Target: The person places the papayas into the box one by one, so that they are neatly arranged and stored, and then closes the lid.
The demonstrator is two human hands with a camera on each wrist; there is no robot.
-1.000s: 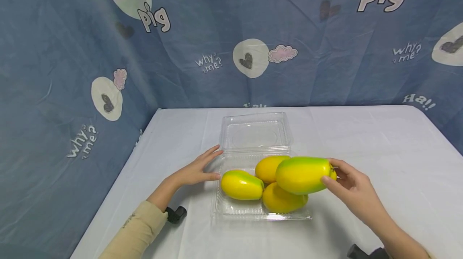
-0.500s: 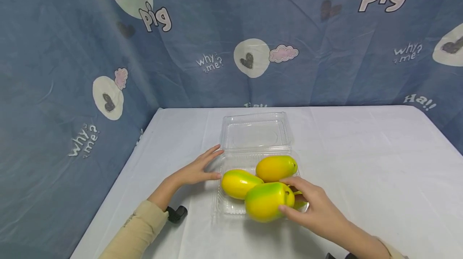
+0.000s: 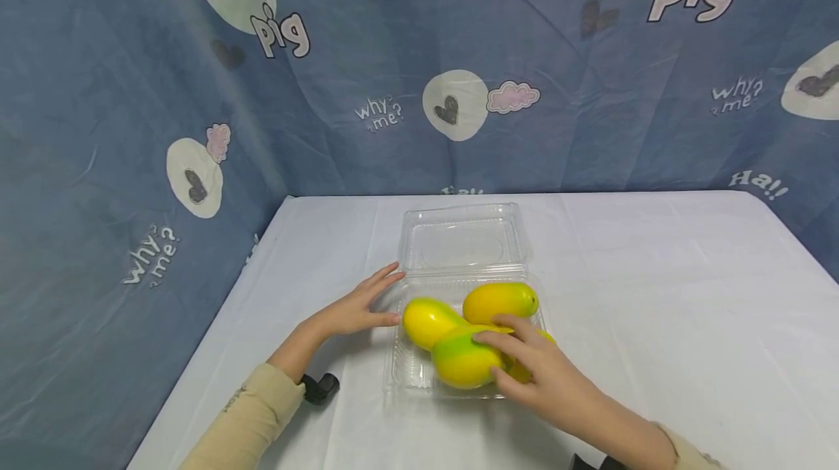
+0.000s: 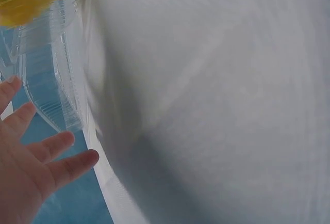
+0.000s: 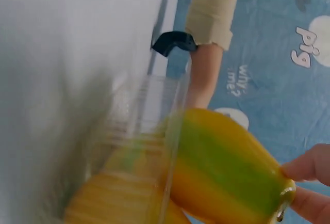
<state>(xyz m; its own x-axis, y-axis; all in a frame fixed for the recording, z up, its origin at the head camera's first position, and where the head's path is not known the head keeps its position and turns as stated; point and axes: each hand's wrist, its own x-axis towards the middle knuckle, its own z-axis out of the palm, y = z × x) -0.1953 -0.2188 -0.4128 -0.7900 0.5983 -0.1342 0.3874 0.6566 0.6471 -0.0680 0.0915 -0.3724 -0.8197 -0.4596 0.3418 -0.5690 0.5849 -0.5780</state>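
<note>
In the head view, my right hand [image 3: 550,379] holds the stem end of a yellow-green papaya [image 3: 462,368], fingers on top and thumb at the side. This papaya lies at the front of a clear plastic clamshell box [image 3: 408,375], against other papayas. One papaya [image 3: 424,318] is behind it to the left, another [image 3: 497,302] at the back right. A further papaya [image 3: 521,373] is mostly hidden beneath my right hand. My left hand [image 3: 350,311] is at the box's left side, fingers spread, holding nothing; whether it touches the box I cannot tell.
The box's clear lid [image 3: 459,240] lies folded back behind the base. A white cloth [image 3: 655,273] covers the table. A blue printed curtain [image 3: 367,149] hangs behind it and along the left. A black wrist mount [image 3: 321,390] is on the left forearm.
My right hand has brought the held papaya left, toward me and down into the box's front. The left papaya has tilted and shifted slightly back. My left hand has stayed put.
</note>
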